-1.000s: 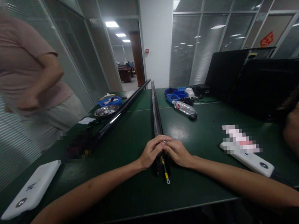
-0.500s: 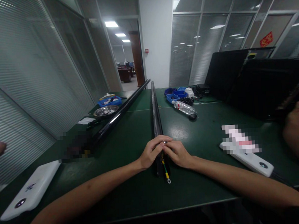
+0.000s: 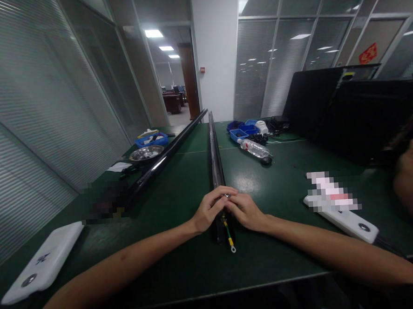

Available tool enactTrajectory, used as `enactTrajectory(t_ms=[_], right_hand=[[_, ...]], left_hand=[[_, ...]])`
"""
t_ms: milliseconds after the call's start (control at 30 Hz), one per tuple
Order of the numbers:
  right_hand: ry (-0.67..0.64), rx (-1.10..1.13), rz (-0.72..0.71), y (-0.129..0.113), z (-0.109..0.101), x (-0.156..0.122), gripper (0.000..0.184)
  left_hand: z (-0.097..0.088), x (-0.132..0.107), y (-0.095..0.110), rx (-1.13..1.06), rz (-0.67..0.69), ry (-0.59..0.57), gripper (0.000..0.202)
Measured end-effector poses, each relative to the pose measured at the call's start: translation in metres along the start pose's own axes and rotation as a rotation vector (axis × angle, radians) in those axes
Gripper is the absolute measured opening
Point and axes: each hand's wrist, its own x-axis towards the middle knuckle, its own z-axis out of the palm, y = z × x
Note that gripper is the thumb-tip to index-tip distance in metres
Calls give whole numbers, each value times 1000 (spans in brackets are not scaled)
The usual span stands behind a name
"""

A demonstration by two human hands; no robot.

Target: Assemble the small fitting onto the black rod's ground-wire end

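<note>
Left hand (image 3: 207, 211) and right hand (image 3: 247, 211) meet, fingertips bunched, over a long, straight black bar (image 3: 215, 161)

The fingers are bent and drawn together around a small, shiny, silver-coloured piece (image 3: 227, 195); which hand pinches it, if either, I cannot tell. The bar lies on the dark green tabletop (image 3: 185, 267), pointing away from the person.

On the left, a sideways shove could swing the bar's far end into the second long, glossy black bar (image 3: 167, 152), since the two nearly meet there. In the middle, fingertips crowded so close could let the silver piece slip and drop, being small and smooth. Slightly right, the short green-and-yellow wire (image 3: 227, 230) could be tugged or bent if the right hand drops onto it.

As for looks, the bar's left side shows a greyish sheen and its right side is darker; its near end pokes out dark below the hands. The wire emerges beneath the fingers, leans slightly right, and ends in a yellow sleeve and a silver-coloured ring lug (image 3: 233, 249) past the bar's end; whether the lug touches the tabletop is unclear
</note>
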Motion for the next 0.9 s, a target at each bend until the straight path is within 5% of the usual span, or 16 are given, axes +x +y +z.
enactTrajectory(t_ms=[900], right_hand=[[24, -33, 0, 1, 1, -1, 36]], left_hand=[[1, 1, -1, -2, -2, 0, 33]])
